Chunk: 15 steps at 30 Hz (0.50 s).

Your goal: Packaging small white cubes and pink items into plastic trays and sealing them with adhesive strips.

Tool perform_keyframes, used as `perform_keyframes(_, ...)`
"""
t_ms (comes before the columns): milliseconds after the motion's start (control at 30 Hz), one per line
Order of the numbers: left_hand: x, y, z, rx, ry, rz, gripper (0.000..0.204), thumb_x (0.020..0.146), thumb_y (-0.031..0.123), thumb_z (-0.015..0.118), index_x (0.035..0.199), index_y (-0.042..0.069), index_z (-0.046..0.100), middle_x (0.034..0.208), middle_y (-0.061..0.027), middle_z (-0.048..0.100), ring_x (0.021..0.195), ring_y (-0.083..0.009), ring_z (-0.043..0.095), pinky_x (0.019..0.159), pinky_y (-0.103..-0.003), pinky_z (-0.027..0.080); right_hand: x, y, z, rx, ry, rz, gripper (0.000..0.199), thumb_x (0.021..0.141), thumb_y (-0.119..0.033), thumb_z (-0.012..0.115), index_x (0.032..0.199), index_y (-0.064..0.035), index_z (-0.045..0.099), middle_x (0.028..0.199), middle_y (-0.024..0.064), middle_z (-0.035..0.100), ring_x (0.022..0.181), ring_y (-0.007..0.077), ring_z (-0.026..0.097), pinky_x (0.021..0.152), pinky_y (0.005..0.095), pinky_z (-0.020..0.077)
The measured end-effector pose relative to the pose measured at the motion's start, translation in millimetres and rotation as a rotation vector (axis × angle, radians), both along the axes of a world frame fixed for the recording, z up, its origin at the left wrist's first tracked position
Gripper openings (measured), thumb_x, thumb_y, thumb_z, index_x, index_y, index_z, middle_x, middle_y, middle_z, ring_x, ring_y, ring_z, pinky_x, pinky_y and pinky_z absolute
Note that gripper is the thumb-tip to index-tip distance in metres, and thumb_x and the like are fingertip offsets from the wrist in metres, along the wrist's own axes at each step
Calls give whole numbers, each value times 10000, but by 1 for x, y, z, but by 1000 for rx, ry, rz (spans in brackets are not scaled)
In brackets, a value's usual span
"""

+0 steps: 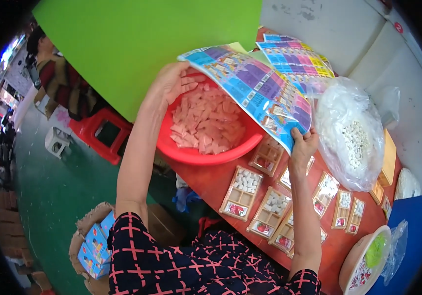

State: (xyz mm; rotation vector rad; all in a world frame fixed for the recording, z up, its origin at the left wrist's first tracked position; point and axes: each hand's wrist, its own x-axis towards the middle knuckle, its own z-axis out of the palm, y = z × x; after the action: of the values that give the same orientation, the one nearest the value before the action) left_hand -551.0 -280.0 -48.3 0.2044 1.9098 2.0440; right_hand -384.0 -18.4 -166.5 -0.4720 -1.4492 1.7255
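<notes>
A large sheet of printed stickers [255,86] in blue, purple and pink is held up at a slant. My right hand [303,146] pinches its near right corner between thumb and fingers. At the far left corner, my left hand [175,82] grips the sheet's edge, with its other fingers loosely extended above a red basin [210,158]. Many small flat pink packets [205,118] fill that basin, partly covered by the sheet. Below the sheet, several divided trays [242,193] holding white cubes and small red-printed packets lie on the red-brown table [211,186].
More printed sheets [294,56] lie at the back. A clear bag of white pieces [351,137] stands on the right. Nearer is a pale bowl [351,265] with green and red-white items. On the left are a green panel [147,39], a red stool [100,130] and a carton of blue boxes [93,250].
</notes>
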Motion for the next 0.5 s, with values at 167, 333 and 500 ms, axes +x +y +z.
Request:
perform_keyframes(167, -52, 49, 8, 145, 194, 211, 311, 786, 91, 576, 1082, 28, 508, 848, -91, 608, 665, -169, 598, 561, -255, 479, -14, -10, 17, 82, 148, -107, 367, 738, 59, 564, 1053, 27, 380, 813, 59, 576, 692, 77, 528, 627, 183, 413)
perform_keyframes(333, -120, 99, 12, -4, 516, 427, 222, 688, -1, 588, 911, -8, 581, 743, -80, 621, 627, -130, 587, 570, -234, 466, -26, -10, 6, 92, 26, -142, 328, 753, -38, 596, 1006, 10, 393, 804, 50, 549, 686, 105, 512, 627, 232, 414)
perform_keyframes(500, -77, 104, 97, 267, 1004, 478, 279, 778, -19, 572, 1018, -27, 431, 810, -97, 604, 723, -120, 569, 634, -223, 465, -4, 18, 62, 860, -852, -116, 348, 743, -217, 631, 948, 34, 504, 815, 141, 562, 752, 256, 546, 676, 338, 436)
